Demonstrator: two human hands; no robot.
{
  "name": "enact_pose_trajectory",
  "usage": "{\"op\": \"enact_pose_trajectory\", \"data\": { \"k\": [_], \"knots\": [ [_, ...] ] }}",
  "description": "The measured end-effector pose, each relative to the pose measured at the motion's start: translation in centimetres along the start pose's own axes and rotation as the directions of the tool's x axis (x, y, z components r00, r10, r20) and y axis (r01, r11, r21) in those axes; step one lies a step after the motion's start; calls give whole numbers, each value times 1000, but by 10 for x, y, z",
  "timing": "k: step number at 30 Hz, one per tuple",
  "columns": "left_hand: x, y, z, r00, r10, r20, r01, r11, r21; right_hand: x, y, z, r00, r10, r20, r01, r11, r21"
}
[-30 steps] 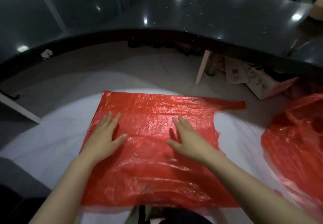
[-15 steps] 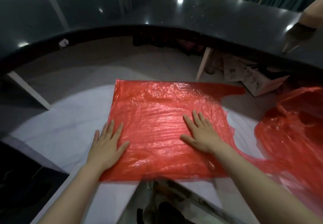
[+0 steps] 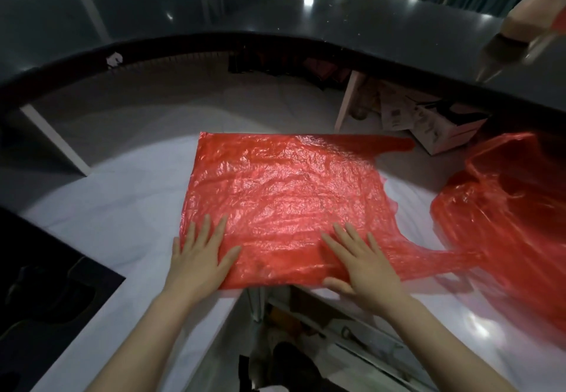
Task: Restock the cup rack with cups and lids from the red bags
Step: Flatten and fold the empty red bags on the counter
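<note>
An empty red plastic bag (image 3: 288,195) lies flattened on the white counter (image 3: 116,208), its handles pointing right. My left hand (image 3: 200,257) presses flat on the bag's near left corner, fingers spread. At the bag's near edge my right hand (image 3: 364,264) also lies flat, thumb out over the counter's front edge. A second red bag (image 3: 508,217) sits crumpled and open at the right. No cups, lids or cup rack are in view.
A dark curved upper counter (image 3: 275,8) arches over the back. Cardboard boxes (image 3: 441,125) stand under it at the right. A black surface (image 3: 46,293) lies at the near left. Below the counter's front edge an open gap (image 3: 294,330) shows shelves and clutter.
Both hands have slid toward me along the bag, from its middle to its near edge. The bag looks smoother and flatter.
</note>
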State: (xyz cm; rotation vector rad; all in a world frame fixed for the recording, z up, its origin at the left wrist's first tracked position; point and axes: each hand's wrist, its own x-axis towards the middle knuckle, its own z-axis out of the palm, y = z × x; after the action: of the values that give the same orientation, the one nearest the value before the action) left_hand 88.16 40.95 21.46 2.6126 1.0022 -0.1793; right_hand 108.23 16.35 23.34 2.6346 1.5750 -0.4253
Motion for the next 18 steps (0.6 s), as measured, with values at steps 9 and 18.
{"op": "enact_pose_trajectory", "data": {
  "k": [9, 18],
  "knots": [
    [6, -17, 15, 993, 19, -113, -8, 995, 101, -11, 18, 25, 995, 82, -56, -75, 991, 108],
    [8, -21, 18, 988, 33, -153, -15, 993, 120, -12, 34, 21, 997, 77, -17, -76, 995, 58]
  ]
}}
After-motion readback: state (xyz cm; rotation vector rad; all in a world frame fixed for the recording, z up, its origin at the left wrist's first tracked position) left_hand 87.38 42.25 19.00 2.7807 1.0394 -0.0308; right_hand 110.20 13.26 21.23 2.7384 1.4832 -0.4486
